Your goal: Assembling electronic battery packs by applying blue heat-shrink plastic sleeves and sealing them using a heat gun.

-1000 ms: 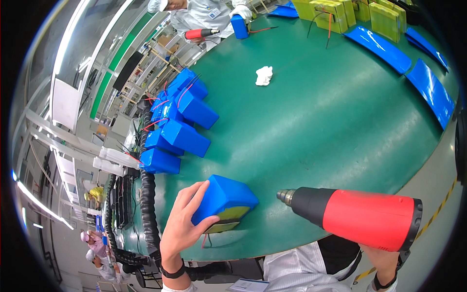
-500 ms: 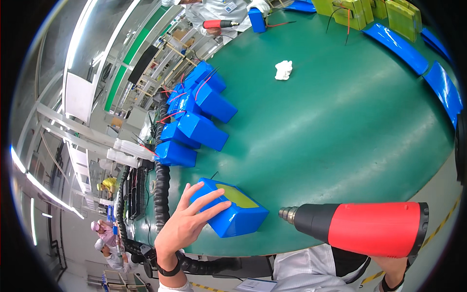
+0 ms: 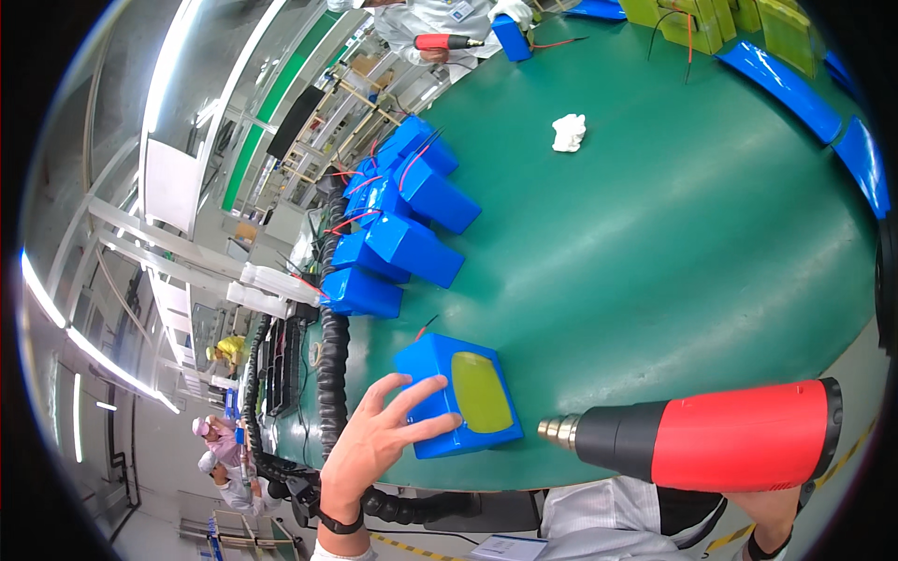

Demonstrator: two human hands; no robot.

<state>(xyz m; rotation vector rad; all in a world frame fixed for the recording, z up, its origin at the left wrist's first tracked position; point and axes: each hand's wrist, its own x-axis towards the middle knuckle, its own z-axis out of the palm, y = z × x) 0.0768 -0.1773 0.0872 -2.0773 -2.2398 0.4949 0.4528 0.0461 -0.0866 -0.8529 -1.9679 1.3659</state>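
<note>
A blue shrink-wrapped battery pack (image 3: 426, 365) stands near the table's front edge, its open end showing a yellow-green face (image 3: 482, 393). My left hand (image 3: 374, 439) grips it from the left, fingers spread over the wrap; the thumb is hidden. A short red wire sticks out at the pack's far side. My right hand (image 3: 767, 510) is closed around the handle of a red and black heat gun (image 3: 702, 435), which hides most of the fingers. The gun's metal nozzle points left at the pack's open end, a small gap away.
Several blue packs with red and black wires (image 3: 412, 248) stand at the left edge beside a black corrugated hose (image 3: 332, 393). White crumpled material (image 3: 569, 133) lies mid-table. Yellow-green packs (image 3: 687, 23) and blue sleeves (image 3: 781, 89) line the far right. Across the table a person holds another heat gun (image 3: 444, 42).
The battery pack has turned under my left hand, so its yellow-green end now faces more toward the nozzle. The heat gun stays pointed at it. The whole view has shifted slightly.
</note>
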